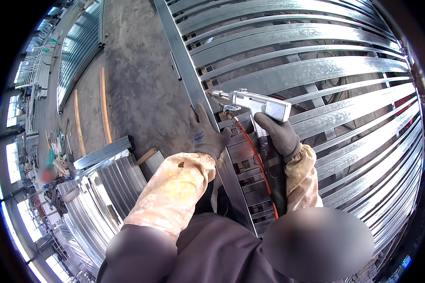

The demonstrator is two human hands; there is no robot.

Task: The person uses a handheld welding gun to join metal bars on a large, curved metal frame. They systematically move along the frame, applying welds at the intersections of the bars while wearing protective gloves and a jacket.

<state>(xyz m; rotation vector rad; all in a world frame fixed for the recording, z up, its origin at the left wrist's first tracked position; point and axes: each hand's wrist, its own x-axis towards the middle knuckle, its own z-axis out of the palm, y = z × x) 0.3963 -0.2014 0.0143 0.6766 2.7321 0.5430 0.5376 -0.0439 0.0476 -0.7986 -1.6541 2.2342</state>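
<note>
My right hand [279,134], in a dark grey glove, is wrapped round the grip of a silver welding gun [264,104]. The gun's narrow nozzle points left, its tip at or just above the long side rail [183,56] of a galvanized metal frame. A red hose [256,153] and a thick black cable [274,174] run from it back toward me. On the rail, just nearer to me than the nozzle, rests my left hand [205,132], gloved too, with fingers apart and nothing held. Pale stained sleeve covers reach both wrists.
Parallel metal slats [288,73] fill the right side, with gaps between them. Stacked metal profiles [97,198] lie at the lower left, near wooden strips [105,106] on the concrete floor [134,61]. Another slatted panel [81,52] lies at the far left.
</note>
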